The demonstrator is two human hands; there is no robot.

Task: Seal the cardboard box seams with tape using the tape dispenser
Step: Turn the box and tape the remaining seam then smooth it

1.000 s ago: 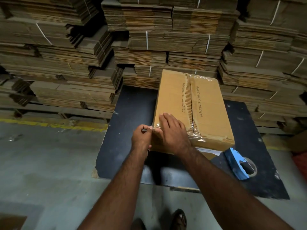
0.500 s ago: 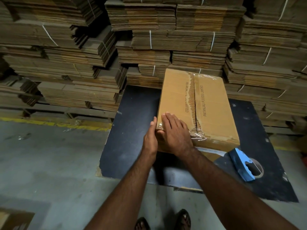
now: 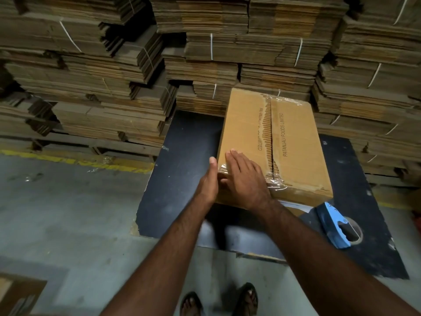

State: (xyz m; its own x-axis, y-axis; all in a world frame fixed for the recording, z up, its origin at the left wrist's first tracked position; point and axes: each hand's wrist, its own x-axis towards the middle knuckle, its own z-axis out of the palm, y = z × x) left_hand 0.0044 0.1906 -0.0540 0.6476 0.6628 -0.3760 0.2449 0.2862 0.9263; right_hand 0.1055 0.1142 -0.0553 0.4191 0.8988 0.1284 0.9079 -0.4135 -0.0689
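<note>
A brown cardboard box [image 3: 293,142] lies on a dark board [image 3: 182,156]. Clear tape [image 3: 276,182] crosses its near end and its middle seam shows a jagged edge. My right hand [image 3: 245,179] lies flat on the box's near left corner, fingers together, pressing the tape down. My left hand [image 3: 208,181] is pressed flat against the box's left side at that corner, fingers straight. The blue tape dispenser [image 3: 335,225] lies on the board to the right of the box's near end, apart from both hands.
Tied stacks of flattened cardboard [image 3: 205,53] on pallets wall in the far side. A yellow floor line [image 3: 68,159] runs at the left. My sandalled feet [image 3: 218,299] stand on grey concrete floor. Another carton corner [image 3: 16,293] shows at bottom left.
My left hand has let go of the pinched tape end and flattened against the box's left side. My right hand stays on the corner, smoothing. The view has shifted slightly.
</note>
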